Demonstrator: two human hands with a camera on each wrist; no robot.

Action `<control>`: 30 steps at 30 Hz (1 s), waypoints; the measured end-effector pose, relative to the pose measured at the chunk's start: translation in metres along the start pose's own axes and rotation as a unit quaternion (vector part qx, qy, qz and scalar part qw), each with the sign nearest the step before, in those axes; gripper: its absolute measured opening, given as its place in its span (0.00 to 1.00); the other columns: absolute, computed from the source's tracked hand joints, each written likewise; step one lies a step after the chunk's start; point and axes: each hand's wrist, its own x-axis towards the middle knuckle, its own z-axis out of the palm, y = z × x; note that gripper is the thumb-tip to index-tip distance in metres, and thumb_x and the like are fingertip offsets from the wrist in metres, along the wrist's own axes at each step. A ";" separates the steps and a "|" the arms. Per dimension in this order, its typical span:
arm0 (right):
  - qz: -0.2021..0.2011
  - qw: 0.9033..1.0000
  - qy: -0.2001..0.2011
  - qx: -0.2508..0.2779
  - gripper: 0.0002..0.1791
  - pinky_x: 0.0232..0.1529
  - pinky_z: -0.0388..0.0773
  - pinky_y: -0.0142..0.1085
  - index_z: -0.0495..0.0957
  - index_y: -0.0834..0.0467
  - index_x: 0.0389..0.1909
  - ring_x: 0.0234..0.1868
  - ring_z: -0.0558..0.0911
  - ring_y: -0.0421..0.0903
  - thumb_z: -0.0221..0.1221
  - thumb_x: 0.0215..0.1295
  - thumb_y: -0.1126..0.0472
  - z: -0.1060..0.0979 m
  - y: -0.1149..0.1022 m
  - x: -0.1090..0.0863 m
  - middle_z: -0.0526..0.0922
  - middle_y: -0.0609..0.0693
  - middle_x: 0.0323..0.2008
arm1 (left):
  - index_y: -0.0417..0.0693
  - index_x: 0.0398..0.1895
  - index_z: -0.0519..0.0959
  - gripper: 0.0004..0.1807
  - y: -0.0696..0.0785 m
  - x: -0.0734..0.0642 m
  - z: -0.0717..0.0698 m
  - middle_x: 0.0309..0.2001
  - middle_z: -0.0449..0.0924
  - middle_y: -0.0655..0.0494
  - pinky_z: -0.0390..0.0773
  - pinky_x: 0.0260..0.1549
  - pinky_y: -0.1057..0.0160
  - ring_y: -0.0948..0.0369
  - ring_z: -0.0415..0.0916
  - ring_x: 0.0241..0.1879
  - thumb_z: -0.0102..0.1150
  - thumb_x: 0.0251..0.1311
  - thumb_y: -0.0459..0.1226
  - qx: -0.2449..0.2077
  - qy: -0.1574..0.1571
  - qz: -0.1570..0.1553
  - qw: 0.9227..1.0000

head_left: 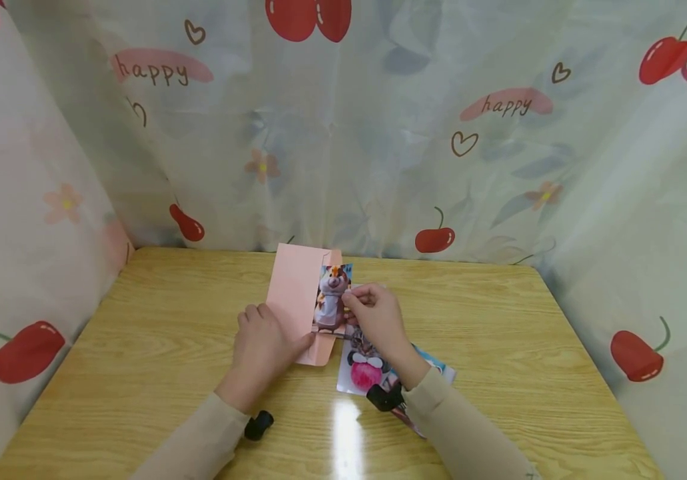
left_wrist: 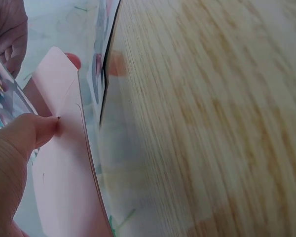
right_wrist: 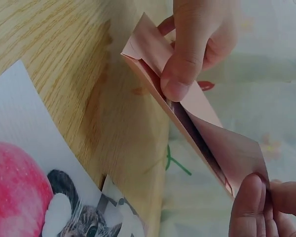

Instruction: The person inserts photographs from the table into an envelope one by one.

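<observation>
My left hand (head_left: 266,343) grips a pink envelope (head_left: 295,283), thumb pressed near its open edge and fingers behind it. In the left wrist view the thumb lies across the pink paper (left_wrist: 64,173). My right hand (head_left: 379,317) pinches a small picture card (head_left: 331,300) of a hamster-like animal in a white apron, between thumb and fingertips. The card stands at the envelope's open side, overlapping it. In the right wrist view the envelope's mouth (right_wrist: 200,136) gapes slightly between the two hands. How far the card reaches inside is hidden.
A picture card of a cat with a pink ball shape (head_left: 366,375) lies on the wooden table (head_left: 169,347) below my right hand. More cards (head_left: 448,375) lie partly under the right forearm. Patterned curtains (head_left: 331,133) enclose the table at the back and sides.
</observation>
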 end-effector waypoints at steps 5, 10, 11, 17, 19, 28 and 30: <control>0.017 1.000 -0.014 -0.009 0.08 0.35 0.81 0.47 0.79 0.65 0.41 0.28 0.84 0.50 0.60 0.66 0.64 0.001 0.000 0.003 0.83 0.57 0.32 | 0.21 0.48 0.66 0.58 -0.001 -0.001 -0.001 0.41 0.67 0.32 0.73 0.38 0.50 0.44 0.66 0.41 0.61 0.40 0.72 -0.004 0.000 -0.003 1.000; 0.031 0.999 -0.013 -0.017 0.08 0.37 0.81 0.50 0.77 0.66 0.43 0.30 0.85 0.55 0.60 0.65 0.67 0.001 0.003 0.005 0.84 0.57 0.32 | 0.23 0.48 0.66 0.58 -0.001 0.000 0.001 0.41 0.67 0.33 0.72 0.39 0.50 0.44 0.66 0.41 0.60 0.40 0.73 -0.012 0.006 0.003 1.000; 0.032 0.999 -0.011 -0.022 0.08 0.37 0.81 0.50 0.77 0.66 0.43 0.30 0.85 0.55 0.60 0.65 0.67 0.001 0.004 0.006 0.84 0.57 0.31 | 0.23 0.48 0.66 0.58 -0.001 0.000 0.002 0.41 0.67 0.34 0.72 0.39 0.50 0.44 0.65 0.41 0.60 0.39 0.73 -0.019 0.008 0.004 1.000; 0.037 0.999 -0.001 -0.034 0.07 0.34 0.82 0.46 0.78 0.64 0.41 0.27 0.84 0.51 0.62 0.64 0.66 0.006 0.014 0.009 0.84 0.55 0.30 | 0.25 0.47 0.66 0.56 0.002 -0.002 0.001 0.40 0.66 0.35 0.70 0.39 0.50 0.45 0.64 0.41 0.63 0.38 0.71 -0.061 0.007 0.004 0.998; 0.041 0.999 0.000 -0.030 0.07 0.32 0.82 0.43 0.78 0.64 0.40 0.27 0.84 0.50 0.62 0.63 0.66 0.008 0.015 0.010 0.84 0.56 0.30 | 0.26 0.47 0.66 0.55 0.003 -0.002 0.000 0.41 0.67 0.36 0.69 0.40 0.50 0.45 0.64 0.41 0.63 0.38 0.70 -0.065 0.001 0.003 0.998; 0.038 0.999 -0.006 -0.034 0.06 0.29 0.82 0.38 0.78 0.63 0.39 0.27 0.85 0.49 0.62 0.64 0.66 0.015 0.016 0.010 0.84 0.56 0.30 | 0.26 0.47 0.67 0.54 0.009 -0.006 -0.003 0.41 0.66 0.37 0.70 0.37 0.52 0.46 0.64 0.40 0.64 0.39 0.70 -0.083 -0.021 -0.001 0.996; 0.035 0.999 -0.007 -0.033 0.06 0.29 0.82 0.38 0.78 0.63 0.39 0.27 0.85 0.49 0.62 0.64 0.66 0.016 0.016 0.010 0.84 0.56 0.29 | 0.26 0.47 0.67 0.54 0.010 -0.006 -0.004 0.40 0.66 0.37 0.70 0.36 0.52 0.46 0.64 0.40 0.64 0.39 0.70 -0.081 -0.023 0.001 0.996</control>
